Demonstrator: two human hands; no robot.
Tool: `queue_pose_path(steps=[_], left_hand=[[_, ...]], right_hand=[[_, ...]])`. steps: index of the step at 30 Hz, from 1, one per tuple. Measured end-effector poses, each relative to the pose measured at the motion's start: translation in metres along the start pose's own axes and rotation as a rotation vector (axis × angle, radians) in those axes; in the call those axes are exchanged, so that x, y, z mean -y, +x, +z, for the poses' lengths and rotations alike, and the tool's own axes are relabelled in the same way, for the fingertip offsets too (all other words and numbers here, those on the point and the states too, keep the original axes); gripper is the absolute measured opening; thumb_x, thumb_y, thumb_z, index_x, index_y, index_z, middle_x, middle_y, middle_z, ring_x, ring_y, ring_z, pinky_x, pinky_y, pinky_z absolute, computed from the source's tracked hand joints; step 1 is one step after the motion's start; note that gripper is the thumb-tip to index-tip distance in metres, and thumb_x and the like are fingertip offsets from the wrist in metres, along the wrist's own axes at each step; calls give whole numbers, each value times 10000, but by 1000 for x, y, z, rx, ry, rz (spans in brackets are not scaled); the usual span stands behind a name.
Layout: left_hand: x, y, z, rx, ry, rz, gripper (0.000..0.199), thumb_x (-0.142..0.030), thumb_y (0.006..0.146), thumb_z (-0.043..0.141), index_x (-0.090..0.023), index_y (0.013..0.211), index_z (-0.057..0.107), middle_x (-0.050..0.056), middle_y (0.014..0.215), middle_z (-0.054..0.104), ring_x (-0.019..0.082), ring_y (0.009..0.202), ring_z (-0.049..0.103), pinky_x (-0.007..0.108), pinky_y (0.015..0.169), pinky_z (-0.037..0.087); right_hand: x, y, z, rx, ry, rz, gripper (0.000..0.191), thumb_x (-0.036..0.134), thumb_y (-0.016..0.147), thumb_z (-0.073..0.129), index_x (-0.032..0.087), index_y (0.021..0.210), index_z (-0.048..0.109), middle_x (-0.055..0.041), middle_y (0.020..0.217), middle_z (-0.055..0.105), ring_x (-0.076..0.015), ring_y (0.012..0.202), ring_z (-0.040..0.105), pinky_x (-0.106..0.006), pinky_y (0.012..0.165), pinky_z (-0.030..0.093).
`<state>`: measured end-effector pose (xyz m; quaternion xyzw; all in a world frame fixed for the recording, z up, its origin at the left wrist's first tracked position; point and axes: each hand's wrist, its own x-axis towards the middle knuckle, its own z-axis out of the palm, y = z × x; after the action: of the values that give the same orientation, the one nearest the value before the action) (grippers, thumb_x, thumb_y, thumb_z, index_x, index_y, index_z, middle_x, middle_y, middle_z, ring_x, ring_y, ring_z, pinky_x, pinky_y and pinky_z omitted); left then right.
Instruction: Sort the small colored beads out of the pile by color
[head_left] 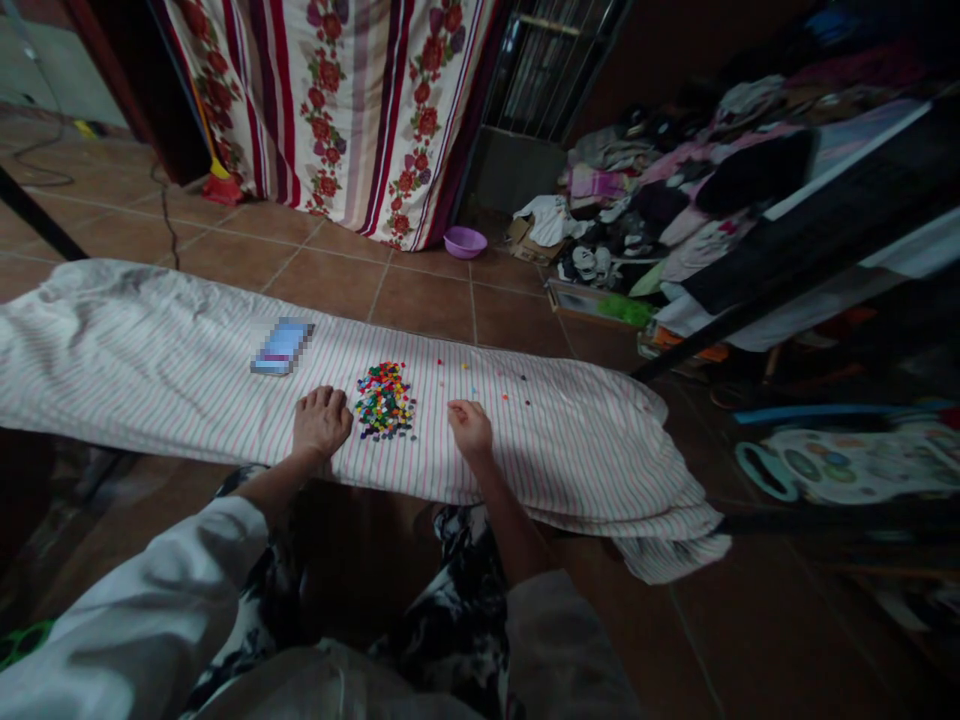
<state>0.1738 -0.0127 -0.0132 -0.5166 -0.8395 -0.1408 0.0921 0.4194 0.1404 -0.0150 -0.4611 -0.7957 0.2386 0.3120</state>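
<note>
A heap of tiny pieces in many colours (pixel 384 400) lies on a striped cloth (pixel 187 330) in front of me. Just left of the heap, my left hand (pixel 321 418) rests palm down on the cloth, fingers laid out and holding nothing visible. To the heap's right, my right hand (pixel 471 428) has thumb and fingertips pinched together; whatever is between them is too small to make out. Several single pieces, among them an orange one (pixel 505 397) and a red one (pixel 439 362), are spread apart beyond and right of that hand.
A phone with a blurred screen (pixel 282 346) lies on the cloth, beyond my left hand. Past the cloth-covered surface are a tiled floor (pixel 427 295), a purple basin (pixel 465 242) and a flowered curtain (pixel 360 110). Piled clothes (pixel 675 180) and a dark metal bar (pixel 720 320) stand right.
</note>
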Motion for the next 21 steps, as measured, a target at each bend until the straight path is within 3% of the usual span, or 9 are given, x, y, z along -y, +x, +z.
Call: queue_pose_path(steps=[4,8,15,21], left_hand=[[-1,-1,-1,3,-27,0,274,-297,885,400,-196,1048,595,126,1140,575,291,1069,491,434,893,331],[-1,-1,-1,6,-48,-11,277,-296,882,404,-188,1053,594,134,1141,572,297,1073,488,442,899,326],[0,0,-1,-1,-62,-9,275,-289,883,400,-178,1052,586,140,1144,573,302,1080,486,443,901,324],[0,-1,0,-23,-77,5,287,-284,883,398,-169,1065,588,151,1154,571,305,1089,485,444,900,326]], right_hand=[[39,-19,30,219,29,-109,213,252,888,524,245,992,710,-36,961,648,-158,868,614,-260,809,487],[69,-31,50,338,-5,-220,245,245,913,524,264,1080,702,-45,1048,630,-170,976,596,-271,879,469],[94,-21,64,337,-157,-162,292,276,947,481,276,1170,670,-60,1096,594,-191,994,577,-280,861,459],[102,-7,73,393,-262,-163,244,261,928,518,287,1101,689,-43,1051,601,-176,947,577,-263,821,455]])
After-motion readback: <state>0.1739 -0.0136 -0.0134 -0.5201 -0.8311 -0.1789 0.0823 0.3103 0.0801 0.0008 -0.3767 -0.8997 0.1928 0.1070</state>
